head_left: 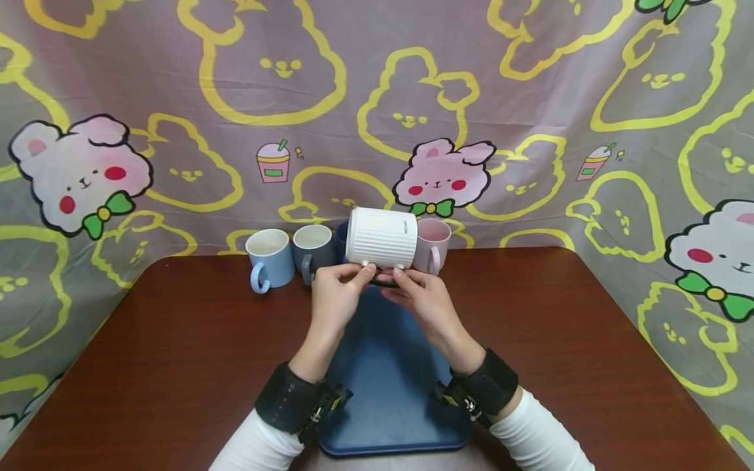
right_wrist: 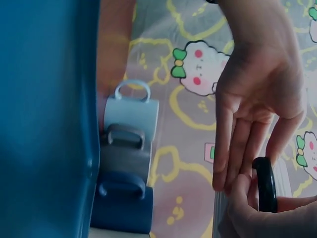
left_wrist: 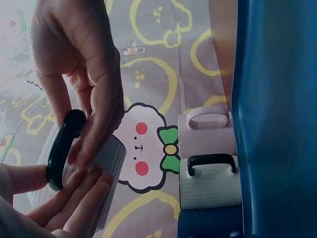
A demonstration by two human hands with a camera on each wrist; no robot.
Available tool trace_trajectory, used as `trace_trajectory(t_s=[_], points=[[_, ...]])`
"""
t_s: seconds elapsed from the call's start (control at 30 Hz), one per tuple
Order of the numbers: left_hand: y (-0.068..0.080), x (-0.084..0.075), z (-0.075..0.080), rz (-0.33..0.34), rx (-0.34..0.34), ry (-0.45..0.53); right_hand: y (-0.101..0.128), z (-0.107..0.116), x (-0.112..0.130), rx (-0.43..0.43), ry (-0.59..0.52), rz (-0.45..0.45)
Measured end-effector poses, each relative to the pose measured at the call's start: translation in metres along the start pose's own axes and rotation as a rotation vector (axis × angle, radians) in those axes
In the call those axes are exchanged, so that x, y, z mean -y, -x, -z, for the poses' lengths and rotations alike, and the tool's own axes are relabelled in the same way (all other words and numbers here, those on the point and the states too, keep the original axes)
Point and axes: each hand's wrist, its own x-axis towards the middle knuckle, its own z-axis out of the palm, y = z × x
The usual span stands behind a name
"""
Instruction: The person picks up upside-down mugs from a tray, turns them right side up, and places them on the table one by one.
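Note:
Both hands hold a white ribbed mug (head_left: 381, 237) on its side over the far end of the blue tray (head_left: 391, 366). Its black handle (left_wrist: 64, 151) points back toward the person. My left hand (head_left: 334, 296) pinches the handle's left end, thumb on it and fingers tucked against the mug's side. At the other end, my right hand (head_left: 425, 299) holds it likewise; in the right wrist view its thumb lies against the handle (right_wrist: 266, 186). Behind the held mug, a pink mug (head_left: 432, 245) and a navy mug (head_left: 341, 241) are partly hidden.
A light blue mug (head_left: 271, 258) and a dark grey mug (head_left: 314, 248) stand left in the row at the back. Another white mug (left_wrist: 210, 186) with a black handle stands between navy and pink. A patterned cloth (head_left: 330, 85) hangs behind the brown table (head_left: 194, 353).

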Motion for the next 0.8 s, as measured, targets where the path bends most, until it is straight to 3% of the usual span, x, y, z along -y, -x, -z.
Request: trace_trajectory(t_s=[0.37,0.8], points=[[0.001,-0.0001,-0.0033,0.022,0.016,0.012,0.0044,-0.0037,0.0009,0.003,-0.293,-0.054],[0.0038,0.0021,-0.0071,0.029,0.045,0.006,0.0064,-0.0061,-0.0015,-0.038,-0.393,-0.024]])
